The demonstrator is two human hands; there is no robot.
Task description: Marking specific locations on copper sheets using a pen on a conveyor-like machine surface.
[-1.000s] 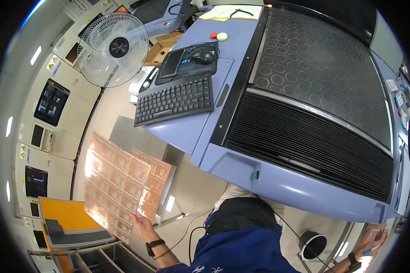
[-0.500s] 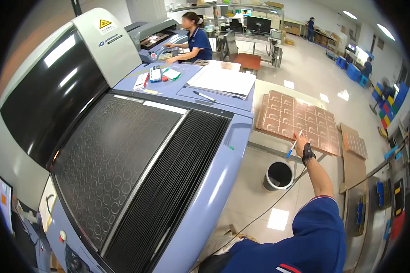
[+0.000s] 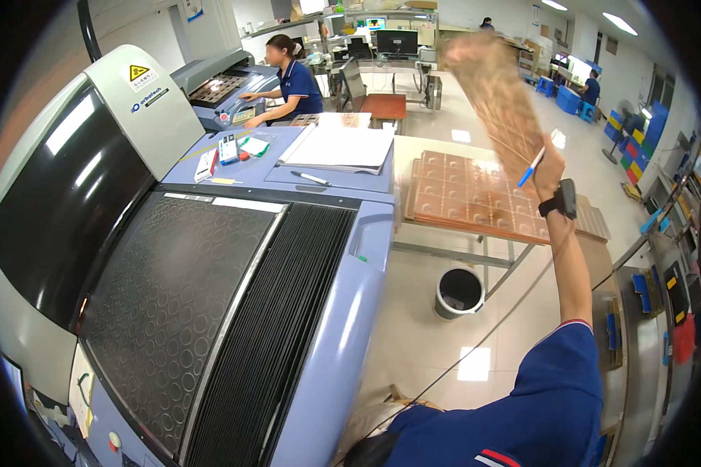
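My right hand (image 3: pixel 549 167), with a dark band and a small black device at the wrist, is raised over the table on the right. It grips a thin copper-coloured panel (image 3: pixel 498 109) near its lower end; the panel stands tilted up and is smeared by motion. A white pen with a blue end (image 3: pixel 532 166) is also held in this hand, against the panel. Below lies a stack of similar copper-coloured panels (image 3: pixel 452 191), marked in a grid of squares. My left hand is out of view.
At left stands a large machine with a blue frame (image 3: pixel 366 288) and a black circle-patterned bed (image 3: pixel 171 288). Papers (image 3: pixel 339 148), a marker (image 3: pixel 310 178) and small boxes lie on its top. A bin (image 3: pixel 459 289) stands on the floor. A co-worker (image 3: pixel 294 86) sits at another machine.
My right hand has risen from the stack's near edge, lifting one panel up and away, with the pen still in it. The view has shifted slightly to the right.
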